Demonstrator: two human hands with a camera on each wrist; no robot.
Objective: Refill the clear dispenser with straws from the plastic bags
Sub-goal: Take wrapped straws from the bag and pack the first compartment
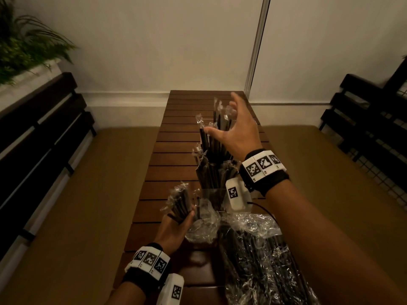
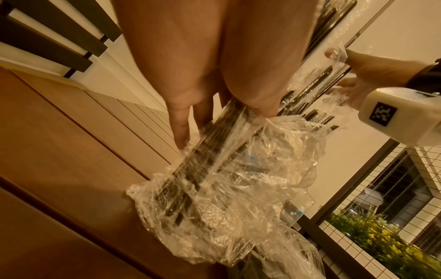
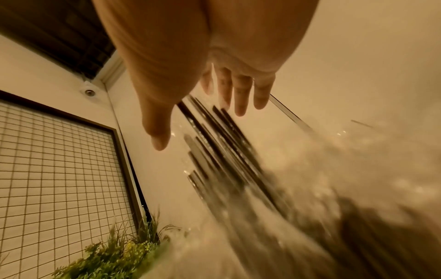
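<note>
Mid-refill: the dispenser (image 1: 217, 194) stood at table centre, already bristling with straws (image 1: 214, 148). The right hand (image 1: 236, 128), fingers spread and released, hovered over their tops. At 7 o'clock, the left hand (image 1: 176, 230) gripped a bundle (image 1: 181, 202). Next, probably levelling the tops, then feeding in that bundle.

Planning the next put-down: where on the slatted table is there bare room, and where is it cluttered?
Free: the far slats of the table beyond the dispenser, and the left strip beside the left hand. Crowded: the near right, under the plastic bags, and the middle, where the right hand hovers open over upright straws.
</note>
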